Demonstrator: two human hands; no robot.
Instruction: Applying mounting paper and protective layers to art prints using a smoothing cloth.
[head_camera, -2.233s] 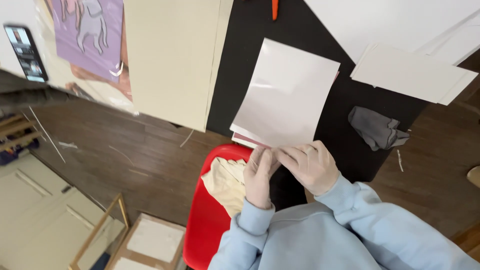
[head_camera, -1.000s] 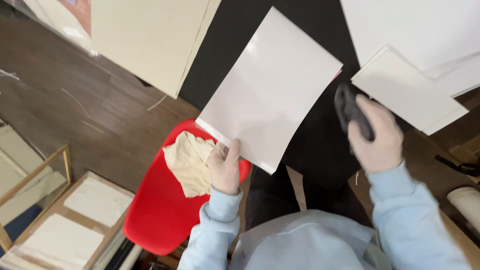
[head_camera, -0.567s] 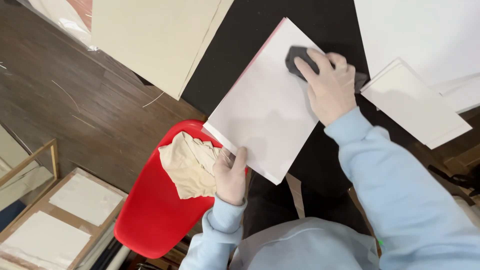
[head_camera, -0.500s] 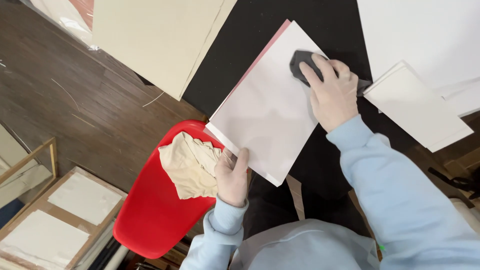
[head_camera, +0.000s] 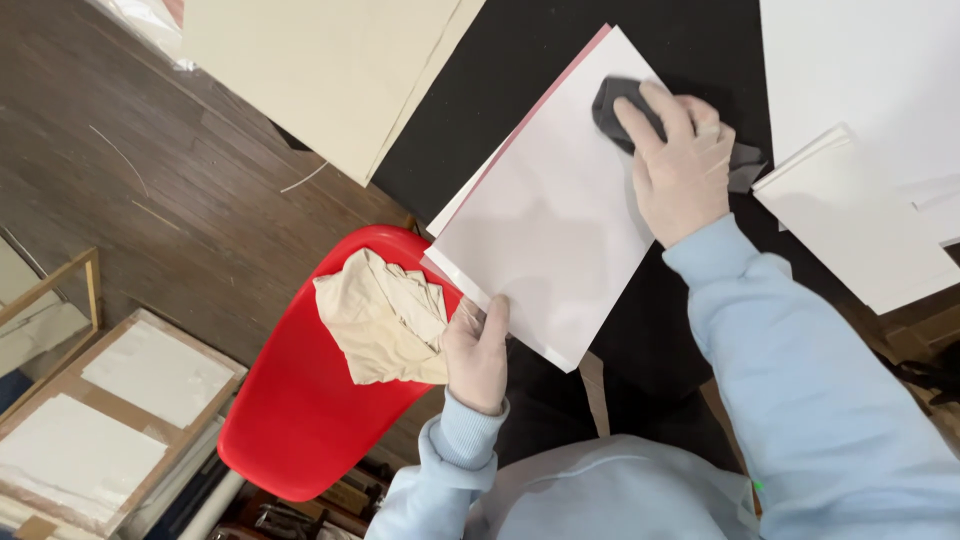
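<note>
Bright, even light; soft shadows (slight glare on white sheet)

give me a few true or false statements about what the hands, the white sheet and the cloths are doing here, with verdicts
1. The right hand presses a dark grey cloth onto the glossy white sheet. True.
2. The left hand holds the white sheet's lower edge. True.
3. The crumpled beige cloth lies on the black table top. False: it lies on the red plastic chair seat.
4. Both hands are bare. False: they wear thin pale gloves.
5. The dark grey cloth sits at the sheet's bottom corner. False: it is near the upper right edge.
</note>
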